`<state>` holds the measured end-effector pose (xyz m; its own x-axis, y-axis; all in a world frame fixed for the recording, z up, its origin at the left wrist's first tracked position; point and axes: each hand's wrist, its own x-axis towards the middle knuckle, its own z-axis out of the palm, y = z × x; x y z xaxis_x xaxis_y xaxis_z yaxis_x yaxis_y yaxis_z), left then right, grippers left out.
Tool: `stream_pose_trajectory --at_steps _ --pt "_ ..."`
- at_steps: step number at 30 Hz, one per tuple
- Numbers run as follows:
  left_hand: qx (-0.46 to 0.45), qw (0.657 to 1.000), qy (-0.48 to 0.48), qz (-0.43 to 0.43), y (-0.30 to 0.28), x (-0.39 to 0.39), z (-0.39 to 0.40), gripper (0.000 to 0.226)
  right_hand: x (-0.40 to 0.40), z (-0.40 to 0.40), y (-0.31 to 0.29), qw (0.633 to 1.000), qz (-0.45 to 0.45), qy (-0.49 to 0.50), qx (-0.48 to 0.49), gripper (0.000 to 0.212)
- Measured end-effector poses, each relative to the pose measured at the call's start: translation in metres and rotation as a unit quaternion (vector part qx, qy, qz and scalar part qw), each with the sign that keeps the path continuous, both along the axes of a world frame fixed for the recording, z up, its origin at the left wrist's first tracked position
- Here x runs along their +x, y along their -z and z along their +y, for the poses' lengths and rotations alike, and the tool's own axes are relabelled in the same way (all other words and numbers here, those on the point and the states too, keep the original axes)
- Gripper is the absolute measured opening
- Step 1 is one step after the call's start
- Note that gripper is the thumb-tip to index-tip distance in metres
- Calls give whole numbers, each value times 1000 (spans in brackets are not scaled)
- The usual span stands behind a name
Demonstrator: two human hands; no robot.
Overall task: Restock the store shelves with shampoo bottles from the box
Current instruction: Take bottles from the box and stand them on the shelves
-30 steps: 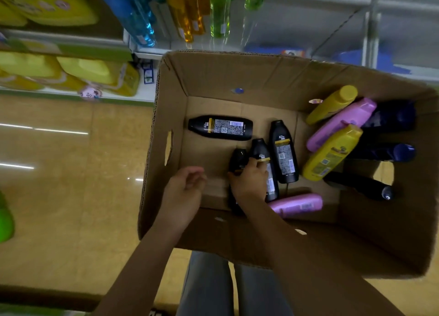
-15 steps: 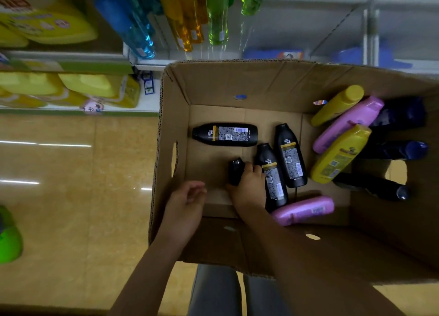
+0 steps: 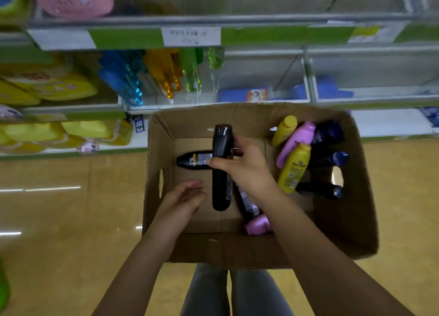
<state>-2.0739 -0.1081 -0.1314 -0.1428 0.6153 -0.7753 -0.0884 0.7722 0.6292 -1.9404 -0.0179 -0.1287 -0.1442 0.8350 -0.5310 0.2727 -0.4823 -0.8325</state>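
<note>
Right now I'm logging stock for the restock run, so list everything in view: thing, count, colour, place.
cardboard box: one, brown, on the floor before the shelves
held bottle: one, black, lifted above the box
black bottle: one lying at the box's back left; another partly hidden under the right arm
yellow bottles: two, box right
pink bottles: two, one right, one near front
dark blue bottles: about three, far right
shelves: green-edged, assorted bottles and packs
left hand: open, empty
right hand: grips held bottle
</note>
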Motion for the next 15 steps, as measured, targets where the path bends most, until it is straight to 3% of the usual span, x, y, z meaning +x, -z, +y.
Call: stream_pose_trajectory --at_steps 6,15 --pt "91 984 77 -134 -51 8 7 70 20 9 -83 992 125 7 -2 44" --pt "185 974 82 -101 -123 36 19 58 52 13 -164 980 186 -44 48 39"
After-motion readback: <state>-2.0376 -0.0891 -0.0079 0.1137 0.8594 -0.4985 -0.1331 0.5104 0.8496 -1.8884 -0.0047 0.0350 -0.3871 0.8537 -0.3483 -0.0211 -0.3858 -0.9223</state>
